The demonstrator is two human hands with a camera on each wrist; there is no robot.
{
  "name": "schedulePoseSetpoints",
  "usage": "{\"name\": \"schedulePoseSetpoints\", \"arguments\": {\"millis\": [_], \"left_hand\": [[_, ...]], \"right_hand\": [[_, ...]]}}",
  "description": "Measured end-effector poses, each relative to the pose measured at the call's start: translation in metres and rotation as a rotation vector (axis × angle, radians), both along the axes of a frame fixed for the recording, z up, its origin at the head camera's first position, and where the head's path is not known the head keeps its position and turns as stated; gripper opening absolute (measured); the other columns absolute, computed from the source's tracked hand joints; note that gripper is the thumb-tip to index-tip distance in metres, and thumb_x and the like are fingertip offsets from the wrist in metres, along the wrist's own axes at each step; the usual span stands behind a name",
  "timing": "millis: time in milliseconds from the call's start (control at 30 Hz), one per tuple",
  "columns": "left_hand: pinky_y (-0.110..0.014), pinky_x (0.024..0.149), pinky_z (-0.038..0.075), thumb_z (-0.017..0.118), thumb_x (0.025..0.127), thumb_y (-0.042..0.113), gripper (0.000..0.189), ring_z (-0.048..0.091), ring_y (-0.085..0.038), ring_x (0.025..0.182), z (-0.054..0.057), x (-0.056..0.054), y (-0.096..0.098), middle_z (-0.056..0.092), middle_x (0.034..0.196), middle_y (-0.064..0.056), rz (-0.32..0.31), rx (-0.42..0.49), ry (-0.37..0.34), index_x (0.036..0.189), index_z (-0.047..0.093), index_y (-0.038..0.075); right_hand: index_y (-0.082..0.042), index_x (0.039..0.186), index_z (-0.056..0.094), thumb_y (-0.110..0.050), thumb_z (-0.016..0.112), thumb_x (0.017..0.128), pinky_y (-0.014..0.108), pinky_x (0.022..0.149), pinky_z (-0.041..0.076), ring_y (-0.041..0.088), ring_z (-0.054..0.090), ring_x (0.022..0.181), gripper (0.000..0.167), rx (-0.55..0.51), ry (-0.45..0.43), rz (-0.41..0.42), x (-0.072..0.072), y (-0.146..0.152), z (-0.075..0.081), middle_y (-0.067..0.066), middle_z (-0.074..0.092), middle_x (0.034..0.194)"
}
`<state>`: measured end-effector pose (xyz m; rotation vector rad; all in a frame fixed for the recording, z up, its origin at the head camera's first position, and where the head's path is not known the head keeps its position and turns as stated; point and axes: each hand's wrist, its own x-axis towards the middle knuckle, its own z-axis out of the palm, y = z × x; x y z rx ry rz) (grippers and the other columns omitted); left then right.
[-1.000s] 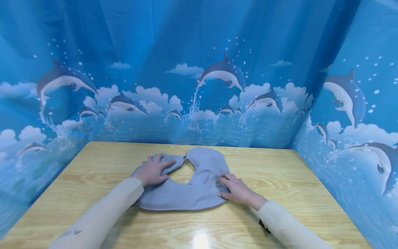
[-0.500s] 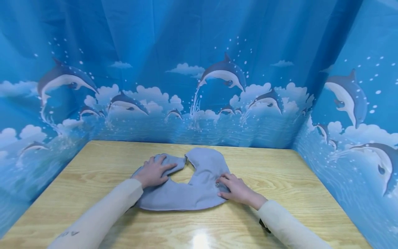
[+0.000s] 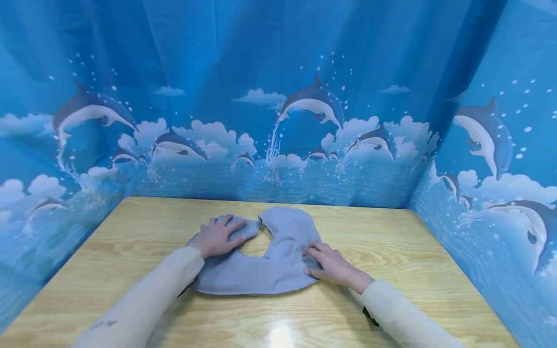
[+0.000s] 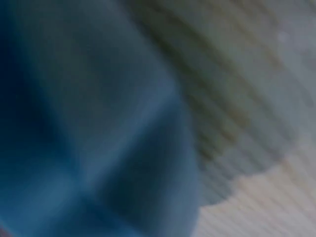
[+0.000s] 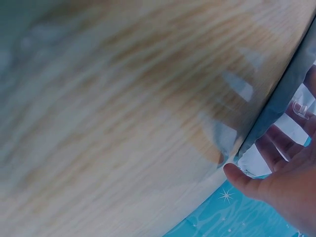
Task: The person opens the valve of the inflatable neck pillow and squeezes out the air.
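Observation:
A grey U-shaped neck pillow [image 3: 261, 275] lies on the wooden table in the head view, looking rather flat. Its two ends meet at the back, around an opening in the middle. My left hand [image 3: 217, 238] rests palm down with spread fingers on the pillow's left arm. On the right side, my right hand [image 3: 332, 266] lies over the outer edge, thumb apart from the fingers, beside a small round part [image 3: 304, 258]. The right wrist view shows that right hand [image 5: 291, 168] at the pillow's edge. Blurred blue-grey fabric [image 4: 133, 123] fills much of the left wrist view.
The light wooden table [image 3: 130, 241] extends on both sides of the pillow and in front of it. Blue curtains [image 3: 243, 58] printed with dolphins hang behind the table and at its sides. Bright light reflects off the front of the tabletop.
My left hand has shifted slightly on the pillow, its thumb now higher and further right. The right hand and most of the pillow have stayed in place.

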<state>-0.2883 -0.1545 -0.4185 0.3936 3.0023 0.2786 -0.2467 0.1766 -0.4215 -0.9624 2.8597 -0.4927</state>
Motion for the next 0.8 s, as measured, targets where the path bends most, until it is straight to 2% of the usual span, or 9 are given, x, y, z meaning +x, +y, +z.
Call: {"name": "schedulePoseSetpoints", "arguments": {"millis": [167, 433, 800], "left_hand": [[-0.075, 0.091, 0.02, 0.04, 0.088, 0.061, 0.059, 0.023, -0.056, 0.127, 0.0005, -0.0066, 0.0033, 0.021, 0.152, -0.01, 0.016, -0.036, 0.001, 0.141, 0.032, 0.037], [-0.072, 0.09, 0.024, 0.042, 0.088, 0.059, 0.054, 0.027, -0.056, 0.125, 0.0019, -0.0077, 0.0078, 0.028, 0.15, -0.006, -0.036, -0.123, 0.027, 0.137, 0.04, 0.037], [-0.069, 0.085, 0.031, 0.045, 0.089, 0.052, 0.047, 0.038, -0.051, 0.119, -0.0053, -0.0065, 0.0079, 0.045, 0.138, -0.004, -0.067, -0.156, 0.138, 0.133, 0.047, 0.035]], "right_hand": [[-0.014, 0.116, 0.057, -0.031, 0.062, 0.086, 0.052, 0.079, 0.039, 0.029, 0.048, 0.108, 0.034, -0.003, 0.007, 0.004, -0.001, 0.0009, -0.0015, 0.009, 0.05, 0.121], [-0.014, 0.115, 0.057, -0.03, 0.063, 0.086, 0.054, 0.079, 0.04, 0.03, 0.048, 0.11, 0.034, -0.012, 0.017, 0.008, -0.0013, 0.0016, -0.0026, 0.009, 0.05, 0.121], [-0.015, 0.115, 0.058, -0.031, 0.063, 0.086, 0.053, 0.079, 0.04, 0.03, 0.049, 0.109, 0.033, -0.007, 0.017, 0.006, -0.0011, 0.0013, -0.0022, 0.009, 0.051, 0.121]]}}
